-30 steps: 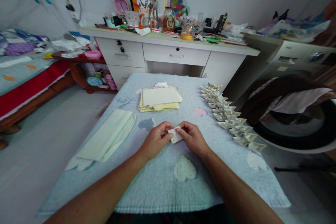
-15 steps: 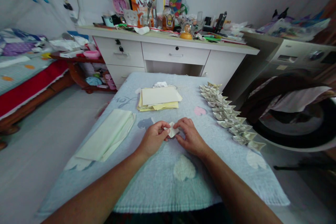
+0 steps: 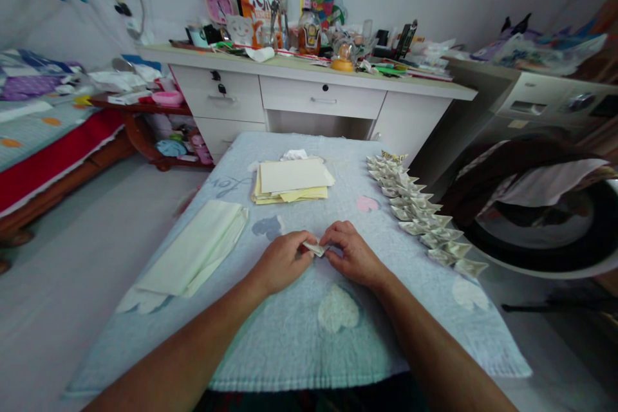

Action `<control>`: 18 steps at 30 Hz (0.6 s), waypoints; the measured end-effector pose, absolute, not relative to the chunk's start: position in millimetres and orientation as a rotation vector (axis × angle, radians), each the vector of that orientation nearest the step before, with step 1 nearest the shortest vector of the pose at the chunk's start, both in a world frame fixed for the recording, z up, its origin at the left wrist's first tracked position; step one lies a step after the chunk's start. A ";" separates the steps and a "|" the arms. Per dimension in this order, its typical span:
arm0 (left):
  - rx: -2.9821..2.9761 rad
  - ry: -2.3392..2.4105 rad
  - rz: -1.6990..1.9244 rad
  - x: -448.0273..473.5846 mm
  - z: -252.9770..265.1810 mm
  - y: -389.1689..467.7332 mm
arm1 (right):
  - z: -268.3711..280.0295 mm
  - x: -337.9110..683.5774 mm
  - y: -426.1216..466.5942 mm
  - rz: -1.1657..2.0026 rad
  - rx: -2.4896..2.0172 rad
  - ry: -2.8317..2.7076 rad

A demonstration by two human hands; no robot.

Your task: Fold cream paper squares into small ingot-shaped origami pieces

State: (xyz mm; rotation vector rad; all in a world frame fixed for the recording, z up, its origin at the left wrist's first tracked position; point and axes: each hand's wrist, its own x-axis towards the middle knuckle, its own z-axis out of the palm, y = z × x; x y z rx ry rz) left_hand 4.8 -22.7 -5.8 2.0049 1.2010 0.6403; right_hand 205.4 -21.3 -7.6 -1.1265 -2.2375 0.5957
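Between my hands is a small folded piece of pale paper (image 3: pixel 316 248), seen as a narrow shape with a point toward me. My left hand (image 3: pixel 286 261) pinches its left end between thumb and fingers. At its right end, my right hand (image 3: pixel 352 253) pinches it the same way. Beyond them lies a stack of cream and yellow paper sheets (image 3: pixel 293 177). Left of my left hand is a pale green folded bundle of paper (image 3: pixel 196 248). Several folded paper boats (image 3: pixel 415 209) stand in a long row along the right side.
A light blue patterned cloth (image 3: pixel 290 347) covers the table. Behind it stands a white desk (image 3: pixel 323 98) crowded with jars, a snack bag and papers. A washing machine (image 3: pixel 541 109) with cloth in its open door is at right, and a bed (image 3: pixel 53 141) at left.
The paper between my hands has gone from a spread diamond shape to a flatter, narrower one. Both hands have shifted slightly toward me.
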 end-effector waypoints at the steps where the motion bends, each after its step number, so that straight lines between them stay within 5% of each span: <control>1: 2.070 1.209 0.617 3.4 -5.9 -24.0 | -7.3 205.5 -21.4 0.602 -1.133 -2.259; 18: 2.589 1.158 0.519 -7.0 -13.6 -17.9 | -6.8 202.6 -23.2 0.520 -1.197 -2.414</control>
